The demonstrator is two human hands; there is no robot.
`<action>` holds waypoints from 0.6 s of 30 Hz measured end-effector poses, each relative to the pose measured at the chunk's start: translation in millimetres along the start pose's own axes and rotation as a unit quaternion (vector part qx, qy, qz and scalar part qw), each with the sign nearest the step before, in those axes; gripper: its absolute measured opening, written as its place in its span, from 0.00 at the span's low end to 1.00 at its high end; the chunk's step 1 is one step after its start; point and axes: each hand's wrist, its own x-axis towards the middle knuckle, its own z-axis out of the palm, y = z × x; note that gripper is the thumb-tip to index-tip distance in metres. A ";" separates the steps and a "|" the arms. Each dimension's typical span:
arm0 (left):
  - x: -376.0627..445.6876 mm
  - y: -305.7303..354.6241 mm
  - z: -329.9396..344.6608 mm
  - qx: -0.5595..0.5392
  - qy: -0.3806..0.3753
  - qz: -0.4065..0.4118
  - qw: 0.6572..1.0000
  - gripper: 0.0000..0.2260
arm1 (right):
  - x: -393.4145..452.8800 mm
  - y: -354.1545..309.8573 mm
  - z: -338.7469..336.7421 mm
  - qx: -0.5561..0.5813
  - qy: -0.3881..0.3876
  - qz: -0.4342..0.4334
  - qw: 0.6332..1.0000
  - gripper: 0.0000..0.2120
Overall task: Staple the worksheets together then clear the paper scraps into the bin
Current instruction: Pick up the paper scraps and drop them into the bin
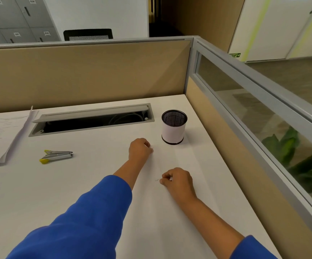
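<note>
My left hand (140,148) rests on the white desk (76,184) with curled fingers, pinching a tiny pale paper scrap at its fingertips, just left of the bin. The bin (173,128) is a small black mesh cup wrapped in white paper and stands upright. Nearer to me, my right hand (178,181) also has curled fingers and pinches a small white scrap. A tiny thin scrap (157,180) lies on the desk just left of its fingertips. The worksheets (0,133) lie at the far left edge. The grey and yellow stapler (57,156) lies beside them, untouched.
An open cable tray (91,120) with a raised grey lid is set into the desk behind the stapler. Tan partition walls (86,71) close the back, and a glass-topped partition (254,128) closes the right side. A black chair back shows beyond the partition.
</note>
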 end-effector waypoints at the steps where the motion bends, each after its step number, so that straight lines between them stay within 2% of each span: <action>1: 1.6 0.0 0.8 0.003 -0.002 -0.001 1.000 0.10 | 0.6 0.6 -0.2 0.005 0.003 0.004 1.000 0.08; 7: 5.4 5.8 1.8 0.064 -0.040 0.015 0.997 0.15 | 3.6 -0.5 3.8 0.001 0.003 0.032 0.999 0.07; 12: -2.5 7.2 3.9 0.086 -0.032 0.039 0.995 0.07 | 5.9 -3.2 6.3 -0.090 -0.040 0.005 0.995 0.09; 14: 0.3 8.1 0.7 0.033 -0.031 0.008 0.999 0.08 | 6.3 -5.0 6.1 -0.135 -0.058 -0.014 0.989 0.11; 15: 4.2 10.2 -3.4 -0.030 -0.025 -0.019 0.999 0.10 | 6.1 -4.8 5.9 -0.142 -0.060 -0.019 0.988 0.11; 18: 18.8 29.8 -23.1 -0.227 0.012 -0.082 0.970 0.13 | 5.9 -1.8 1.9 -0.084 -0.049 -0.012 0.995 0.09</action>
